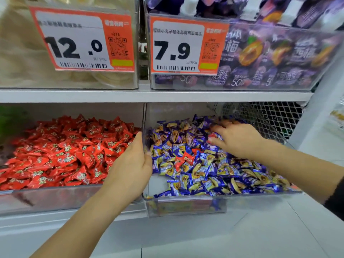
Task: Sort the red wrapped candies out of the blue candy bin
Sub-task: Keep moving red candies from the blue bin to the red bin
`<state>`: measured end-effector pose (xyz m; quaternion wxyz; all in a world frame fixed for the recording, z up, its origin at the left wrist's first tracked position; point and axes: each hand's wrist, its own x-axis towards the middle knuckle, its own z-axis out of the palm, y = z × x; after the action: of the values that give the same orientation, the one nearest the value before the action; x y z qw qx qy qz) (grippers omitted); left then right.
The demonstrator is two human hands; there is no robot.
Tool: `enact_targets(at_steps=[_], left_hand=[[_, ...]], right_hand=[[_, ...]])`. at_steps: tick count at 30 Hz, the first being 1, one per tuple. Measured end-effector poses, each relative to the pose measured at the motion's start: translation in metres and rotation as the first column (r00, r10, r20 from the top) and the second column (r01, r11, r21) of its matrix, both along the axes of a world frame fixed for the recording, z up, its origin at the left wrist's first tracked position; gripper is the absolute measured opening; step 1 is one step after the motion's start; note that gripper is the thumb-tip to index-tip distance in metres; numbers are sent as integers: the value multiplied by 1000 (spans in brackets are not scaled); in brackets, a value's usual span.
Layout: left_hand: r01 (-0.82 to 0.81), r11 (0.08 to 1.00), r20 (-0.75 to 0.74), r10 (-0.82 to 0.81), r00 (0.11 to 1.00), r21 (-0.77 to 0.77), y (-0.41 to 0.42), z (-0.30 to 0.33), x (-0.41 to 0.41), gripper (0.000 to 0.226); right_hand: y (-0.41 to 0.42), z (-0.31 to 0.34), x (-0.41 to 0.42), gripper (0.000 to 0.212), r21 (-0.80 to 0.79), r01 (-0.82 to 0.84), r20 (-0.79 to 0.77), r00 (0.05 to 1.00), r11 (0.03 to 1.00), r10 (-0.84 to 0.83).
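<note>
The clear bin of blue wrapped candies (pixel 186 199) sits on the lower shelf at the right. Among the blue candies lie red wrapped candies (pixel 183 159) near the bin's left middle. Another red wrapper (pixel 214 135) shows by my right fingertips. My right hand (pixel 234 140) lies spread, palm down, on the blue pile toward the back. My left hand (pixel 130 164) grips the clear divider wall (pixel 143 123) between the two bins, thumb on the blue side. The bin of red candies (pixel 61 151) is on the left.
An upper shelf (pixel 149 95) overhangs both bins, holding clear boxes with orange price tags 12.0 (pixel 81 41) and 7.9 (pixel 186 47). Purple jelly packs (pixel 270 54) fill the upper right box. A wire mesh panel (pixel 270 116) stands behind the blue bin.
</note>
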<state>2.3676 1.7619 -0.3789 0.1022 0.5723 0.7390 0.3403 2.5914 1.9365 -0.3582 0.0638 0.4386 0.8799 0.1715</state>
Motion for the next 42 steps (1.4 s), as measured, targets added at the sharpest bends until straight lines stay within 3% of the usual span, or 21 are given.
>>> enact_targets(at_steps=[3, 6, 11, 13, 16, 19, 21, 23, 25, 28, 30, 31, 35, 38, 42], left_hand=[[-19, 999, 2, 19, 1000, -32, 1, 0, 1, 56], [-18, 999, 2, 18, 1000, -43, 1, 0, 1, 54], [0, 999, 21, 1, 1000, -39, 0, 2, 2, 51], [-4, 999, 21, 5, 1000, -47, 0, 1, 1, 52], [-7, 997, 1, 7, 1000, -76, 1, 0, 0, 55], [-1, 994, -7, 0, 1000, -107, 0, 2, 0, 58], [-7, 992, -5, 6, 1000, -128, 0, 2, 0, 58], [-39, 997, -123, 31, 992, -70, 1, 0, -2, 58], [-35, 995, -331, 64, 941, 92, 3, 2, -1, 58], [131, 950, -461, 16, 887, 285, 8, 11, 18, 47], [221, 958, -433, -122, 893, 185, 14, 19, 39, 37], [212, 974, -372, -168, 913, 81, 20, 20, 47, 35], [155, 959, -238, -212, 948, -236, 55, 9, 58, 34], [178, 909, -154, -251, 956, -376, 82, -1, 56, 30], [207, 865, -124, -293, 948, -456, 108, 1, 60, 20]], right_hand=[[-5, 10, 13, 63, -112, -7, -3, 1000, 994, 6], [-23, 9, 1, 81, -17, -200, -14, 980, 980, 200], [-50, -35, -48, 50, -87, -611, 20, 789, 787, 615], [-51, -54, -62, 44, -210, -632, 89, 747, 746, 659], [-43, -64, -68, 43, -147, -592, 185, 771, 793, 610], [-31, -55, -60, 42, -66, -428, 291, 856, 902, 427], [-27, -44, -53, 40, -16, -303, 278, 914, 953, 295], [-22, -32, -41, 40, 0, -189, 182, 965, 982, 186], [-17, -23, -25, 44, -67, -92, 71, 993, 993, 97], [-18, -5, -1, 48, -340, -118, -321, 947, 933, 3], [-22, 9, 13, 42, -390, -169, -562, 822, 905, -88], [-22, 17, 20, 39, -376, -142, -601, 790, 915, -124], [-24, 34, 36, 26, -408, 17, -575, 772, 913, -271], [-31, 37, 31, 7, -431, -18, -640, 711, 902, -292], [-38, 22, 12, 12, -504, -95, -599, 755, 859, -268]])
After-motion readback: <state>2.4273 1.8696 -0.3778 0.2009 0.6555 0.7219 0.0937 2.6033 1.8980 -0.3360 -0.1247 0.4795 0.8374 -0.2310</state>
